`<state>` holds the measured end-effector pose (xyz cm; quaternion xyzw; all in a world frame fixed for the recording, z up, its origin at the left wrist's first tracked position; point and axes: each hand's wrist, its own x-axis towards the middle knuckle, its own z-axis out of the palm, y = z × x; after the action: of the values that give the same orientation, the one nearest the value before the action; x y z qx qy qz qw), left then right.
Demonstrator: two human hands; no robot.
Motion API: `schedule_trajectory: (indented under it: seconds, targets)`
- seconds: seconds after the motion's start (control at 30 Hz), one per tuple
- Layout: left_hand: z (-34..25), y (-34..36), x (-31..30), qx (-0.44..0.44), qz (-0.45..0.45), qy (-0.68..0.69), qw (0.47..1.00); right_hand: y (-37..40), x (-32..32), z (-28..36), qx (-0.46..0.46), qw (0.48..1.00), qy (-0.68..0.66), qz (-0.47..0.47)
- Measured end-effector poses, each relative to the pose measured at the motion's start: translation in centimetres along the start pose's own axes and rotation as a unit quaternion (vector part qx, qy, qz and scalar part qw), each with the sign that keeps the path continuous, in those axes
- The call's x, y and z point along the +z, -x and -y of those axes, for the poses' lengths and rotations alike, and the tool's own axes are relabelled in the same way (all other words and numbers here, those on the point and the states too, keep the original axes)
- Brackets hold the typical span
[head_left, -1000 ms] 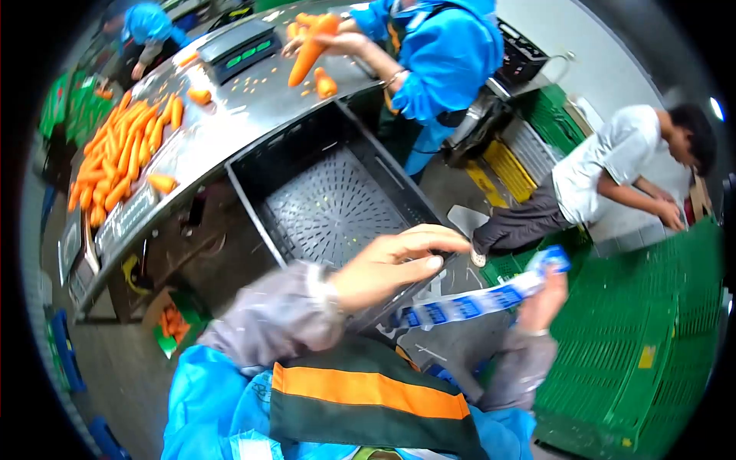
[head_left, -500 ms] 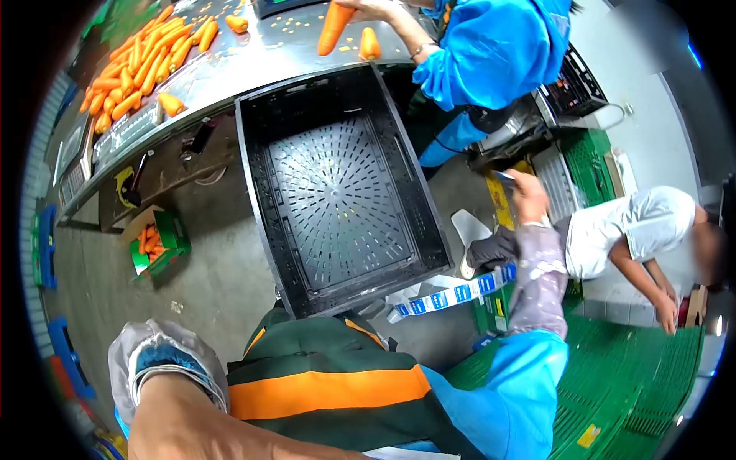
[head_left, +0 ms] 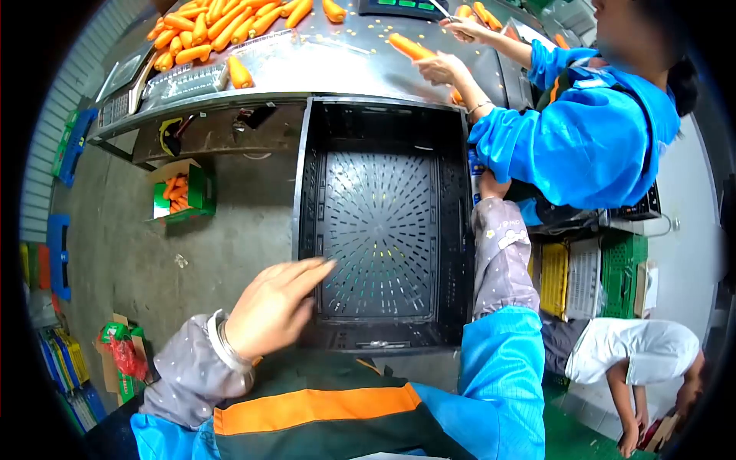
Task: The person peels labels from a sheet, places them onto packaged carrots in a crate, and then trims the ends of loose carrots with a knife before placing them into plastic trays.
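A black plastic crate (head_left: 458, 276) with a slotted bottom stands in front of me, nothing inside it. My left hand (head_left: 277, 305) is above its near left corner, fingers stretched out and holding nothing. My right hand (head_left: 493, 186) is at the outside of the crate's right wall, its fingers bent and partly hidden. A strip of blue-and-white labels (head_left: 474, 170) shows right beside these fingers and appears to be gripped in them.
A metal table (head_left: 345, 65) beyond the crate bears a pile of carrots (head_left: 218, 23) and a scale (head_left: 399, 6). A co-worker in blue (head_left: 567, 146) holds a carrot (head_left: 410, 47) and a knife. A box of carrots (head_left: 178, 192) is under the table; another person (head_left: 636, 349) bends at right.
My view has turned, and the crate now appears squarer to me. My left hand has come forward over the crate's corner. My right hand has moved to its right wall with the label strip.
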<state>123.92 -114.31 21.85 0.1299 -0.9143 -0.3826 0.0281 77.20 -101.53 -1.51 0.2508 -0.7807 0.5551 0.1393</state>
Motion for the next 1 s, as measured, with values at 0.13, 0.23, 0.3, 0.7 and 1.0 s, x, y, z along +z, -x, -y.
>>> schedule_trajectory:
  seconds: [0.13, 0.23, 0.3, 0.7, 1.0]
  targets:
    - [10.5, 8.1, 5.1, -0.221, 0.017, 0.027, 0.975, -3.2, 1.9, -2.3, 0.044, 0.993, 0.104, -0.029]
    - [17.0, 18.5, 9.4, -0.383, 0.020, -0.007, 0.924, -6.9, 4.0, -4.7, 0.070, 0.979, 0.190, -0.038]
    - [19.7, 26.2, 12.3, -0.487, 0.039, 0.024, 0.872, -9.5, 5.4, -6.7, 0.093, 0.968, 0.228, -0.039]
    - [23.9, 44.7, 24.3, -0.699, -0.007, 0.501, 0.510, -18.3, 8.4, -20.7, 0.124, 0.951, 0.283, 0.005]
    - [18.7, 30.1, 18.2, -0.678, -0.093, 0.204, 0.700, -19.0, 8.6, -18.1, 0.131, 0.934, 0.331, 0.019]
